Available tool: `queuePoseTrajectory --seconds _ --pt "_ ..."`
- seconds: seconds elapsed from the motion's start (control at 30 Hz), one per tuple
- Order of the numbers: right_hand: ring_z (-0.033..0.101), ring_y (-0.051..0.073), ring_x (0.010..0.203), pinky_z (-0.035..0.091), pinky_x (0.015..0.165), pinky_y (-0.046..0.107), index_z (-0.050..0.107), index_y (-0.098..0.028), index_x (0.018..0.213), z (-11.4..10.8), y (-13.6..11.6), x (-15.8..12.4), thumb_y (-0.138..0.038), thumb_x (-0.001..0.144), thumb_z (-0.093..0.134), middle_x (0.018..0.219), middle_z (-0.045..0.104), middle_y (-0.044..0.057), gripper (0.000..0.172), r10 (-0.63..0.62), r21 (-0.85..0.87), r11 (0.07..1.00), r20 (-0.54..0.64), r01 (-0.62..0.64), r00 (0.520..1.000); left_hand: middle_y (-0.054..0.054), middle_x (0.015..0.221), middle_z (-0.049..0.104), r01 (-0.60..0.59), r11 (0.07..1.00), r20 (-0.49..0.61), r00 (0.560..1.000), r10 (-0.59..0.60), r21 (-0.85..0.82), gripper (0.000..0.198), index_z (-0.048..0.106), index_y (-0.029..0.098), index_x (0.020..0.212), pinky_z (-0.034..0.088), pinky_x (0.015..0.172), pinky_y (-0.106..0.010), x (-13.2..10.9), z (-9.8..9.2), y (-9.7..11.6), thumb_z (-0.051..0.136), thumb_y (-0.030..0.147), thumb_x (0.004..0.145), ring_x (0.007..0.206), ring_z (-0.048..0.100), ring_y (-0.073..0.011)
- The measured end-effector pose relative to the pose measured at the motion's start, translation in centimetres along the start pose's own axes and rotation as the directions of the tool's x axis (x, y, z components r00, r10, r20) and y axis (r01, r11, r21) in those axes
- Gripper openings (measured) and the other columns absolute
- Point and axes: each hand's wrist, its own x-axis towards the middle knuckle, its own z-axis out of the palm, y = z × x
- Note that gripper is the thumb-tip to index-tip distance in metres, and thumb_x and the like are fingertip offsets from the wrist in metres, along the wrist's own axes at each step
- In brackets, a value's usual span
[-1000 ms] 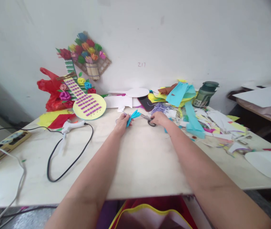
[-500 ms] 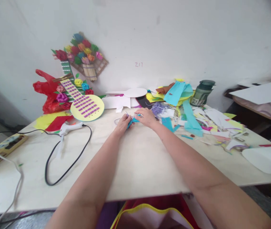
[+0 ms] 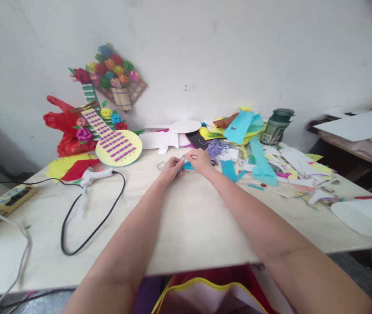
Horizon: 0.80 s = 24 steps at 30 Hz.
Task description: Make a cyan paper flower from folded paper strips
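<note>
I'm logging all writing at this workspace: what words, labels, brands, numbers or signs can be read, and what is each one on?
"Z17", handwritten in thin reddish strokes on the wall; the first character could also be a 2.
Label on the green bottle: dark marks, too small and blurred to read.
I can read no other text.

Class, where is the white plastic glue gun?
In the head view, the white glue gun lies at left on the pale table, in front of the yellow guitar-shaped craft.
</note>
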Motion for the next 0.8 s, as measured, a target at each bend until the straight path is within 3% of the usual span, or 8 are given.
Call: queuePoseTrajectory --seconds 0.13,0.23,0.33,0.43,0.53,0.6,0.7,0.8 --pt "0.057 0.01 0.055 0.045 0.054 0.022 0.056 -0.018 0.079 -1.2 1.2 1.3 -0.025 0.081 0.042 0.072 0.066 0.003 0.015 0.436 0.518 0.788 -0.085 -0.334 0.896 0.003 0.058 0.056 0.029 1.0 0.027 0.999 -0.029 -0.008 0.037 0.047 0.018 0.08 0.028 0.045 -0.021 -0.3 0.0 0.4 0.069 0.041 0.061 0.044 0.042 -0.0068" --pt "0.06 0.011 0.059 0.046 0.052 0.022 0.051 -0.019 0.091 -2.7 3.0 2.4 -0.026 0.085 0.032 0.083 0.064 0.005 0.021 0.616 0.677 0.655 -0.219 -0.337 0.757 0.005 0.059 0.055 0.026 1.0 0.014 1.0 -0.025 -0.018 0.038 0.048 0.018 0.082 0.031 0.048 -0.021 -0.3 -0.1 0.2 0.072 0.032 0.056 0.047 0.045 -0.0073" --pt "0.06 0.017 0.091 0.048 0.07 0.03 0.05 -0.016 0.099 -4.8 5.2 2.8 -0.026 0.087 0.023 0.099 0.06 0.011 0.031 0.615 0.495 0.782 -0.511 -0.379 0.601 0.004 0.064 0.057 0.001 1.0 0.002 1.0 -0.001 -0.008 0.037 0.049 0.018 0.084 0.036 0.053 -0.021 -0.2 -0.3 -0.3 0.071 0.025 0.055 0.053 0.049 -0.0082" --pt "0.046 0.023 0.114 0.04 0.086 0.039 0.054 -0.013 0.099 -6.5 7.2 2.5 -0.025 0.088 0.02 0.112 0.053 0.016 0.038 0.391 0.092 0.861 -0.749 -0.499 0.536 0.002 0.07 0.059 -0.021 1.0 0.006 1.0 0.021 0.005 0.037 0.051 0.018 0.087 0.038 0.058 -0.022 0.0 -0.4 -0.6 0.07 0.023 0.055 0.059 0.052 -0.0096" --pt "0.046 0.026 0.114 0.04 0.084 0.04 0.056 -0.011 0.107 -7.6 8.3 1.8 -0.027 0.088 0.019 0.118 0.049 0.02 0.044 0.301 -0.074 0.815 -0.794 -0.575 0.529 0.001 0.07 0.061 -0.01 0.999 0.008 1.0 0.01 -0.031 0.039 0.05 0.018 0.089 0.04 0.059 -0.023 -0.1 -0.4 -0.5 0.07 0.025 0.055 0.061 0.055 -0.0111" --pt "0.053 0.026 0.104 0.042 0.078 0.039 0.058 -0.012 0.107 -7.8 8.5 1.3 -0.03 0.088 0.022 0.109 0.056 0.019 0.044 0.414 -0.048 0.766 -0.725 -0.641 0.55 0.001 0.071 0.062 0.008 0.997 0.007 1.0 -0.008 -0.07 0.042 0.049 0.018 0.09 0.041 0.061 -0.024 -0.2 -0.4 -0.2 0.07 0.026 0.055 0.061 0.056 -0.0117" --pt "0.058 0.028 0.087 0.044 0.071 0.038 0.068 -0.014 0.089 -7.7 8.1 0.6 -0.04 0.082 0.036 0.087 0.064 0.017 0.041 0.556 -0.13 0.702 -0.515 -0.7 0.653 0.001 0.07 0.063 0.002 0.996 0.017 1.0 -0.001 -0.088 0.043 0.05 0.017 0.091 0.042 0.063 -0.026 -0.3 -0.3 0.0 0.071 0.028 0.055 0.062 0.057 -0.012" --pt "0.057 0.03 0.09 0.043 0.072 0.038 0.069 -0.013 0.088 -7.1 7.1 0.1 -0.03 0.075 0.049 0.092 0.063 0.018 0.029 0.479 -0.366 0.697 -0.402 -0.616 0.78 0.001 0.07 0.063 -0.034 0.996 0.024 0.999 0.036 -0.086 0.043 0.054 0.016 0.092 0.041 0.063 -0.024 -0.3 -0.3 0.0 0.072 0.029 0.055 0.062 0.055 -0.0109"
